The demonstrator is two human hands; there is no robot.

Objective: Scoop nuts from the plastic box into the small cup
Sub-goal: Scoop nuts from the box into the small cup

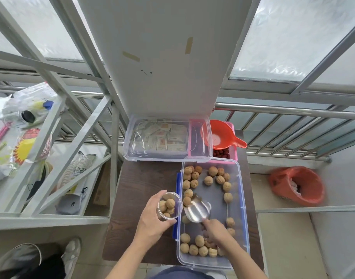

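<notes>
While scoop sits empty over box floor:
Right hand (pixel 216 231): clamped on handle of metal scoop (pixel 197 210), bowl bare, pointing toward cup.
Left hand (pixel 152 220): wrapped round small cup (pixel 169 206), held tilted at left wall of plastic box (pixel 244 208); several walnuts inside.
Walnuts (pixel 198 246): ringed along box walls, middle bare.
Step, judged: between scoops, cup part-filled.
Next: drive scoop under near cluster, lift level, tip over cup rim.
Far: lidded sachet box (pixel 166 137), orange ladle (pixel 223 135).

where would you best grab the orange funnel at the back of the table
Take the orange funnel by its tab handle, coming from the right. The handle juts out over the pink box edge, clear of the bowl; the lidded box crowds its left side.
</notes>
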